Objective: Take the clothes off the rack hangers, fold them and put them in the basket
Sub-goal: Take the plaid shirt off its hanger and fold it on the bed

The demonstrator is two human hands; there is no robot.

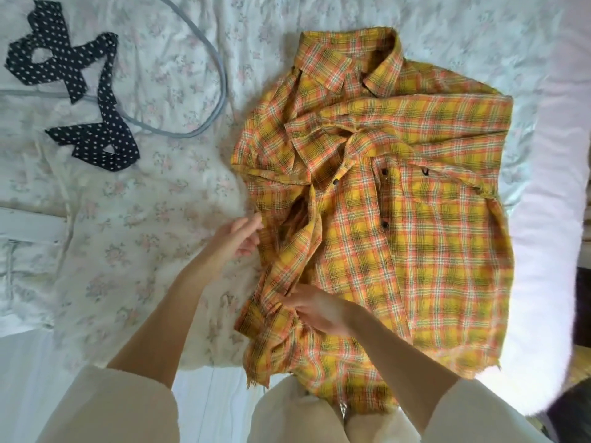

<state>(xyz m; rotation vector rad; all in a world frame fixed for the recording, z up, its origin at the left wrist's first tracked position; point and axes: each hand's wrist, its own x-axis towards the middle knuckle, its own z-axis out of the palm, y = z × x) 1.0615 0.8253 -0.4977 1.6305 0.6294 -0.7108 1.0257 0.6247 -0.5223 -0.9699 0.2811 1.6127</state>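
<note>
A: Where is the garment?

B: A yellow, orange and green plaid cotton shirt (pixel 399 199) lies front-up on the bed, collar away from the person, hem hanging over the near edge. Its right sleeve is folded across the chest; the left sleeve lies bunched along the shirt's left side.

A: And the hands?

B: The right hand (pixel 315 310) pinches the bunched sleeve fabric near the cuff, fingers curled into the cloth. The left hand (pixel 238 235) is loosely spread at the shirt's left edge, fingertips touching the fabric, gripping nothing I can see. Both arms come out of cream-coloured sleeves (pixel 118 407).

A: What surrounds it?

B: A white bedspread with faint pink flowers (pixel 153 193) under everything. Well left of the shirt, a navy strip of cloth with white polka dots (pixel 80 100) lies crumpled, and a thin grey-blue hanger (pixel 220 81) curves beside it.
</note>
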